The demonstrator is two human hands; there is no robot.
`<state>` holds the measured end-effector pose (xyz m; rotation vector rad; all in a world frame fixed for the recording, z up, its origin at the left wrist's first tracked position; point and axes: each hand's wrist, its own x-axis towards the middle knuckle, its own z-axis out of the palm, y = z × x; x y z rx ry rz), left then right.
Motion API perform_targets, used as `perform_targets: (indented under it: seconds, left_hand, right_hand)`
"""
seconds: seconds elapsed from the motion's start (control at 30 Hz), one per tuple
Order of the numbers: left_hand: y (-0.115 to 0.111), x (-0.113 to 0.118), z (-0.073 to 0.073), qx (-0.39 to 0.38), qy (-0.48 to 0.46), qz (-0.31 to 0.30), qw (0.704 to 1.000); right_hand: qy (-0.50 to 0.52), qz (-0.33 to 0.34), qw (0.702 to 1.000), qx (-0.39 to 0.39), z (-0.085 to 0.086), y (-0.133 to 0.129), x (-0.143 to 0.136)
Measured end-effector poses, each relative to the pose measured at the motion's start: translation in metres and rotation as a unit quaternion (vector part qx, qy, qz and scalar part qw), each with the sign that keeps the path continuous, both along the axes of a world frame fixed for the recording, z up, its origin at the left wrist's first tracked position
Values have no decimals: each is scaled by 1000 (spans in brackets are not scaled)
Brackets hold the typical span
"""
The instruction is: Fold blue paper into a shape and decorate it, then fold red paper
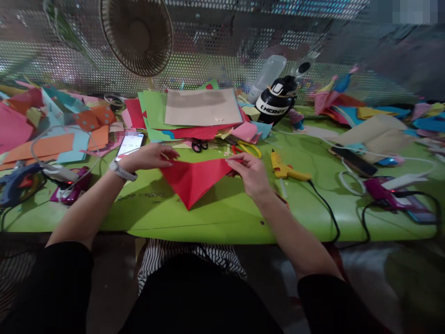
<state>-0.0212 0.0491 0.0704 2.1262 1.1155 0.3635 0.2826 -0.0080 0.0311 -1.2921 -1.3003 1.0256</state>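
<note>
Between my two hands a sheet of red paper (193, 180) is held up by its upper corners, its point hanging down toward the table's front edge. A crease runs down its middle, and the top edge dips there. My left hand (153, 157) pinches the left corner, with some fingertips hidden behind the paper. The right corner sits between the thumb and fingers of my right hand (248, 170). Beyond the paper lie black-handled scissors (199, 146) and a pair with yellow and red handles (255, 148). A yellow glue gun (287, 169) rests right of my right hand.
Coloured paper (155, 109) is stacked at the back, under a pale sheet (203, 107). A lit phone (130, 144) lies by my left wrist. A black bottle (278, 99), a fan (139, 37), purple power strips (389, 192) and trailing cables surround the green table (222, 227).
</note>
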Motion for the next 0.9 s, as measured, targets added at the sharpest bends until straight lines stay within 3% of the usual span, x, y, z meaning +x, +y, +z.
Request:
perform_targets:
  seconds: [0.1, 0.17, 0.2, 0.23, 0.3, 0.37, 0.4, 0.53, 0.7, 0.77, 0.83, 0.9]
  left_hand:
    - [-25, 17, 24, 234, 6, 150, 961]
    - [-46, 31, 39, 332, 7, 202, 921]
    - [-55, 37, 45, 329, 6, 207, 921]
    - [-63, 42, 49, 273, 8, 186, 944]
    - [-71, 50, 51, 77, -12, 88, 993]
    - [-71, 55, 46, -86, -48, 9, 995]
    - [-69, 57, 42, -133, -61, -12, 989]
    - [-69, 68, 32, -192, -55, -75, 977]
    - [-85, 76, 41, -185, -85, -192, 960]
    - [-89, 76, 45, -105, -82, -209, 969]
    - [-91, 74, 49, 43, -35, -201, 978]
    - [-91, 70, 53, 213, 44, -172, 961]
  right_hand:
    - [-78, -81, 973, 200, 12, -28, -5]
    - [-167, -70, 915, 361, 21, -50, -9]
    - [-214, -37, 872, 439, 26, -59, -11]
    - [-253, 4, 823, 509, 29, -67, -14]
    - [-297, 72, 722, 621, 32, -75, -23]
    - [-312, 110, 645, 689, 29, -77, -34]
    - [-318, 122, 622, 706, 26, -76, -40]
    - [-341, 150, 593, 714, 8, -68, -54]
    - [-392, 150, 565, 710, -7, -57, -55]
    - [-398, 156, 574, 698, -7, -55, -55]
    - [-384, 166, 592, 689, -4, -56, -55]
    - [-368, 180, 598, 689, 3, -60, -52]
